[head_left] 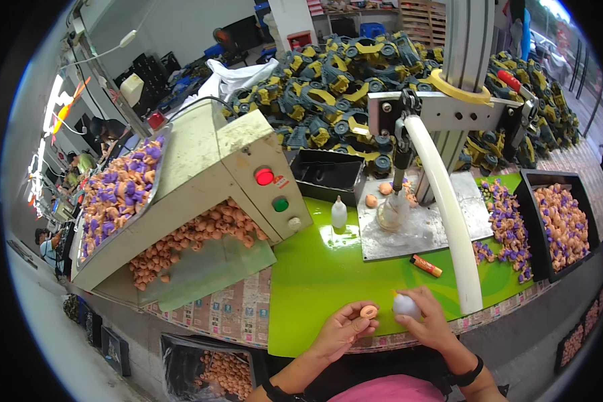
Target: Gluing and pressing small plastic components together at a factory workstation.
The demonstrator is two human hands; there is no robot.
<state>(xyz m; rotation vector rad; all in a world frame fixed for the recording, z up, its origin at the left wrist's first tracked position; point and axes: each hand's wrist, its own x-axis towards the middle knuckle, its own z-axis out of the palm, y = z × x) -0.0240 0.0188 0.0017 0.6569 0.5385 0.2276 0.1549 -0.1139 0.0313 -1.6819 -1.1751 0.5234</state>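
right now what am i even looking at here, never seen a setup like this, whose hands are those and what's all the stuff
This is one picture from a camera worn on a person's head, looking down at their own two bare hands at a green bench. The left hand pinches a small orange ring. The right hand holds a small white bottle. To the left, a beige machine with red and green buttons spills orange parts. Ahead stands a small press with a white hose. A black bin at the right holds more orange and purple parts.
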